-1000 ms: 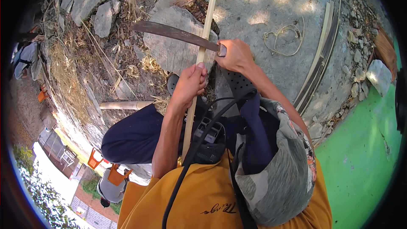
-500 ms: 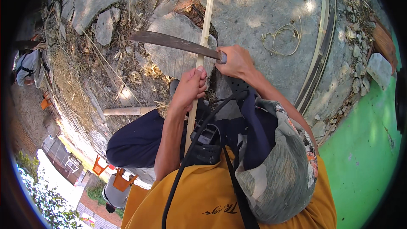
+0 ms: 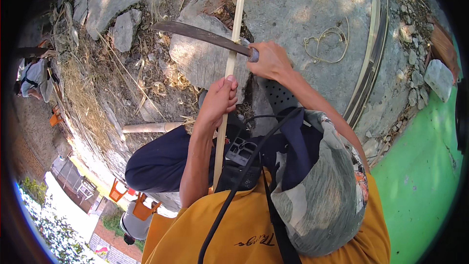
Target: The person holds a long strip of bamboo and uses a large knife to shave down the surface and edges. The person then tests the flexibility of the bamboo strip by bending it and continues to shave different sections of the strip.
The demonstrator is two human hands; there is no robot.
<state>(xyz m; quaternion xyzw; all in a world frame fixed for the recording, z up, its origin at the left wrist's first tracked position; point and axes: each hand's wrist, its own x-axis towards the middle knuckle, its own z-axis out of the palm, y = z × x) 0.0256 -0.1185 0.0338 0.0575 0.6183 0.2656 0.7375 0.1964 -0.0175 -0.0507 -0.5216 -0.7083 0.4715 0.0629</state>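
A long pale bamboo strip runs from my lap up across the stony ground. My left hand is wrapped around the strip near its lower part. My right hand grips the handle of a curved, rusty blade. The blade points left and lies across the strip, just above my left hand. A flat grey rock sits under the spot where blade and strip meet.
More bamboo strips lie in a bundle at right, beside a coil of thin shavings. Stones line a green floor. A bamboo pole lies at left among dry grass. Another person is at far left.
The blade has shifted slightly along the strip and both hands sit a little lower in view. The grips are unchanged.
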